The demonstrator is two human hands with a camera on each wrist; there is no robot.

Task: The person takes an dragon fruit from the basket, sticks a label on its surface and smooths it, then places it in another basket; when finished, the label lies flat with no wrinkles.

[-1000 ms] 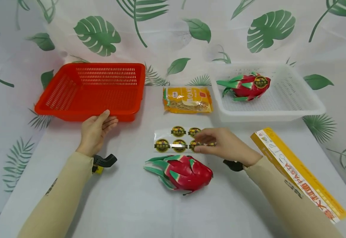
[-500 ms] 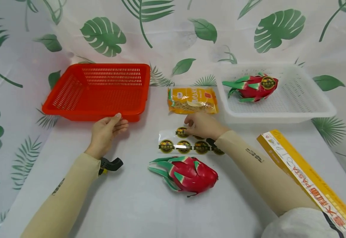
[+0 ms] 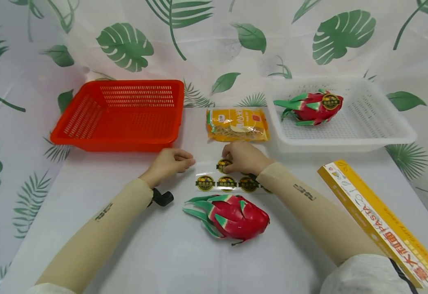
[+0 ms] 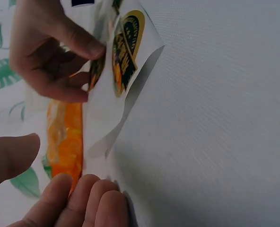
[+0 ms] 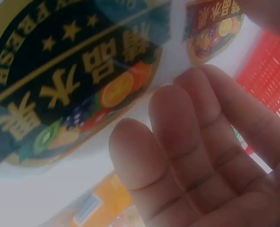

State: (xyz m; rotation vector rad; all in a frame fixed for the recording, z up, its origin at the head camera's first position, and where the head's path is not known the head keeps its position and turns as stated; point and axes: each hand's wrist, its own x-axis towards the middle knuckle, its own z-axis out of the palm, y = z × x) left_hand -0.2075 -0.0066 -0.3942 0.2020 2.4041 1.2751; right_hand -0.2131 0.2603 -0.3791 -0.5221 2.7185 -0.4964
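Observation:
My right hand (image 3: 245, 157) is over a clear sheet (image 3: 203, 168) of round black-and-gold fruit stickers in the middle of the table. In the left wrist view its thumb and fingers pinch a sticker (image 4: 96, 73) at the sheet, and the sheet's edge stands up off the table. Left of the sheet is my left hand (image 3: 169, 163), its thumb apart from loosely bent fingers (image 4: 109, 208), with nothing between them. A red dragon fruit (image 3: 236, 218) with green leaf tips lies just in front of the sheet.
A red basket (image 3: 116, 146) stands at the back left. At the back right, a white basket (image 3: 346, 143) holds another dragon fruit (image 3: 311, 108) bearing a sticker. Between them lies an orange food packet (image 3: 237, 124). A long yellow pasta box (image 3: 379, 222) lies slanted at the right.
My left hand has moved right from the red basket's front to beside the sticker sheet. My right hand has shifted to the sheet's back row and pinches a sticker there.

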